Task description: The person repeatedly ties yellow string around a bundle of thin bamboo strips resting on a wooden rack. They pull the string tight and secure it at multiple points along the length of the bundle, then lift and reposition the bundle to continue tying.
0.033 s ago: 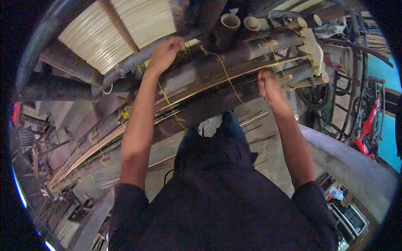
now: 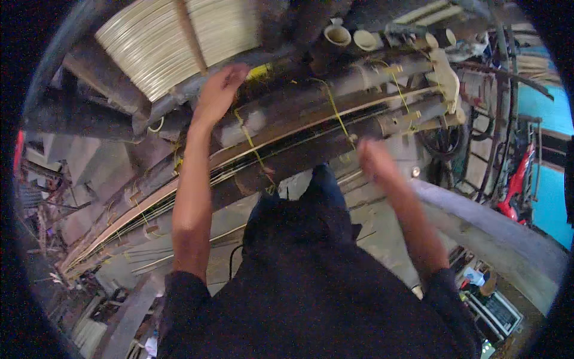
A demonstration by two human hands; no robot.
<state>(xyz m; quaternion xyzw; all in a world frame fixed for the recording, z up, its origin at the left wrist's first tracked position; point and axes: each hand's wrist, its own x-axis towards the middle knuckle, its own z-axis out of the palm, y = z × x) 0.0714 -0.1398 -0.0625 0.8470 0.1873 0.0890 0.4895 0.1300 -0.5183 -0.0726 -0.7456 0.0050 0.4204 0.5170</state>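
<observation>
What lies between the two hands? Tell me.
In the head view, between the left hand and right hand run bundled bamboo poles, tied with yellow cord.

Right hand [image 2: 375,160] is motion-blurred: fingers smear together, can't tell if curled or spread, or whether they touch the yellow string [image 2: 336,112] just above them. Left hand [image 2: 218,91]: fingertips dip behind the dark bundle of poles [image 2: 299,128], so grip there is hidden; contact w/ the string near them can't be told. Where the string knots beyond the fingers is too small to read. Pale slat stack [image 2: 173,42] above the left fingers is cut off by the pic's top rim. Legs & feet hidden under the dark shirt [image 2: 311,299]. Small items low right, well away from the right fingers, too tiny to identify.
</observation>
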